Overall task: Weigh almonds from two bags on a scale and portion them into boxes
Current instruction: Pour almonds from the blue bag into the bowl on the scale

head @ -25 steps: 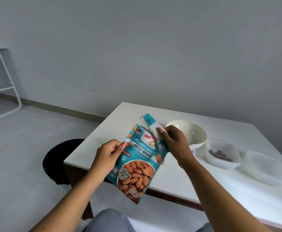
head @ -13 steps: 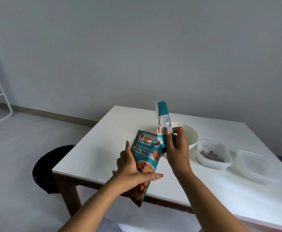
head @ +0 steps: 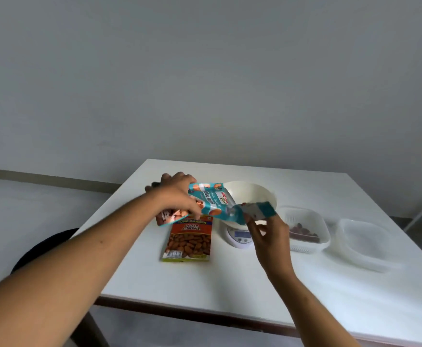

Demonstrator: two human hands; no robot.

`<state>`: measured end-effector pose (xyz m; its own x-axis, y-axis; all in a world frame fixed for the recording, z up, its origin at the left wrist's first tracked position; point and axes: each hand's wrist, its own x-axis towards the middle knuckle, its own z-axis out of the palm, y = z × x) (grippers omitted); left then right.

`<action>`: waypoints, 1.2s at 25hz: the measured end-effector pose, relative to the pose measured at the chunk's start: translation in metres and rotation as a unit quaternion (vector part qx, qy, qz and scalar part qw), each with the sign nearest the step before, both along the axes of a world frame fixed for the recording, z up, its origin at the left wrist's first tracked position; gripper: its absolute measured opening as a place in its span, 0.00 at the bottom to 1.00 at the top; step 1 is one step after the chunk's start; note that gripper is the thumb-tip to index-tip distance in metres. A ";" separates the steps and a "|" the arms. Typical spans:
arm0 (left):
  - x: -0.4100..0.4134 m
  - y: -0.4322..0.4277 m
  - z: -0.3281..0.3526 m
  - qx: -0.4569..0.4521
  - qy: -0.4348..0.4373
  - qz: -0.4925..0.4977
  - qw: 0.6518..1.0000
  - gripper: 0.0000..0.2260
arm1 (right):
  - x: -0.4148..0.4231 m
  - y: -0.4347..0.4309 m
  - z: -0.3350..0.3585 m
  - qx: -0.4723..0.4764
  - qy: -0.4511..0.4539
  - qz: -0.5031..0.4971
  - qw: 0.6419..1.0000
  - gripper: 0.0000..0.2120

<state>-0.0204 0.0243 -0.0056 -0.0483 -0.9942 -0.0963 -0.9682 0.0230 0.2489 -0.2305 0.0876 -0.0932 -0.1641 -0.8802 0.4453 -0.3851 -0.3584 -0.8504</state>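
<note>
My left hand (head: 177, 195) grips a teal almond bag (head: 206, 204), tipped on its side over the table with its mouth toward the white bowl (head: 251, 196). My right hand (head: 267, 232) pinches the bag's torn top strip (head: 258, 211) at the bowl's near rim. The bowl sits on a small white scale (head: 238, 237). A second bag, orange and labelled salted almonds (head: 188, 240), lies flat on the table under the teal one. To the right, a clear box (head: 307, 232) holds a few almonds, beside another clear box (head: 362, 242).
The white table (head: 230, 284) has its near edge just below my arms. A black round stool (head: 47, 244) stands on the floor at the table's left. A plain grey wall rises behind.
The view has swung onto the table. Both hands carried the teal bag from the near-left edge over the table and tipped it from upright to sideways by the bowl; the orange bag now shows.
</note>
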 end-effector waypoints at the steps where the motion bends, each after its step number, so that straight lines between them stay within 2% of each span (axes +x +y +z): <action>1: -0.005 -0.010 0.006 0.009 -0.036 -0.018 0.999 0.43 | 0.001 -0.002 -0.007 -0.002 0.014 -0.018 1.000 0.13; 4: -0.022 -0.033 0.027 0.036 -0.132 -0.050 0.989 0.46 | 0.013 -0.005 -0.017 0.024 -0.042 -0.067 0.997 0.10; 6: -0.030 -0.042 0.039 0.039 -0.189 -0.062 0.979 0.44 | 0.024 -0.003 -0.016 0.045 -0.099 -0.072 0.991 0.07; 10: -0.049 -0.056 0.055 0.041 -0.271 -0.081 0.958 0.44 | 0.036 -0.008 -0.017 0.102 -0.200 -0.054 0.973 0.14; 14: -0.069 -0.064 0.061 0.028 -0.302 -0.083 0.949 0.44 | 0.040 -0.012 -0.017 0.139 -0.236 -0.075 0.959 0.13; 18: -0.080 -0.066 0.059 0.016 -0.340 -0.106 0.934 0.40 | 0.042 -0.010 -0.018 0.176 -0.312 -0.073 0.931 0.08; 23: -0.090 -0.059 0.063 -0.046 -0.403 -0.173 0.897 0.40 | 0.047 -0.005 -0.006 0.214 -0.450 -0.040 0.866 0.12; 30: -0.089 -0.050 0.063 -0.096 -0.441 -0.220 0.865 0.40 | 0.050 -0.005 -0.008 0.226 -0.475 -0.024 0.850 0.13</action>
<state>-0.1093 -0.0262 0.0576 -0.4182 -0.8997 -0.1248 -0.6656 0.3970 -0.6319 -0.1806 0.0825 -0.1008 -0.3020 -0.9084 -0.2892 0.5466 0.0835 -0.8332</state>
